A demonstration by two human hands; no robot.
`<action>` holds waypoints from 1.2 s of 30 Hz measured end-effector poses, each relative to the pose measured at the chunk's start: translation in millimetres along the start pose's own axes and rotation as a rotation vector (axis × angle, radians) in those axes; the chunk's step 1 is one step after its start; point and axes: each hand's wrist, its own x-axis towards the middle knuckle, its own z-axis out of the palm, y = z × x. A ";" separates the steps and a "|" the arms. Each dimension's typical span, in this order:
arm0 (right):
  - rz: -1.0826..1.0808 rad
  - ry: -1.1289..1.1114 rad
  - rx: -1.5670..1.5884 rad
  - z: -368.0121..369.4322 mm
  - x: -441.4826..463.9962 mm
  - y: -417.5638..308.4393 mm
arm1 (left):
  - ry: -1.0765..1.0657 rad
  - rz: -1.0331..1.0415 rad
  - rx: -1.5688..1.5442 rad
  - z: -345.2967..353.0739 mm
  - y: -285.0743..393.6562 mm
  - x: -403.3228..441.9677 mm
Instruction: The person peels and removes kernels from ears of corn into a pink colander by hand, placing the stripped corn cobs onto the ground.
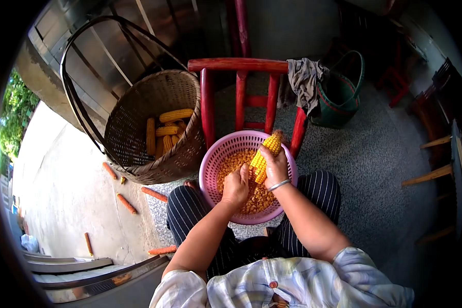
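Observation:
My right hand (276, 168), with a silver bangle on its wrist, is wrapped round a yellow corn cob (260, 163). The cob is tilted, its upper end with brown silk pointing away from me, and it still bears rows of kernels. Closed into a fist, my left hand (235, 187) presses its thumb side close against the cob's lower left side; what its fingers hold, if anything, is hidden. Both hands are over a pink perforated basin (208, 193) between my knees. Loose corn kernels (234, 163) cover the bottom of the basin.
A tall-handled wicker basket (154, 92) with several corn cobs (175, 115) stands at left. Bare reddish cobs (126, 204) lie on the floor. Beyond the basin is a red chair (236, 64) with a grey cloth (306, 84). A green bag (339, 105) stands behind it.

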 end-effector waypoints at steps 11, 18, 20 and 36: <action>0.004 0.022 -0.068 -2.0 -0.3 5.9 | -0.087 0.030 0.026 -8.0 12.2 -1.8; 0.255 -0.068 0.195 -8.8 9.8 -9.2 | -0.120 0.040 -0.253 -1.1 -15.1 11.9; 0.235 -0.104 0.133 -2.5 3.3 -17.3 | -0.036 0.032 -0.169 -1.2 -20.2 14.7; 0.079 0.036 0.046 -1.5 1.4 -5.5 | -0.121 0.134 0.086 -9.3 16.0 -7.3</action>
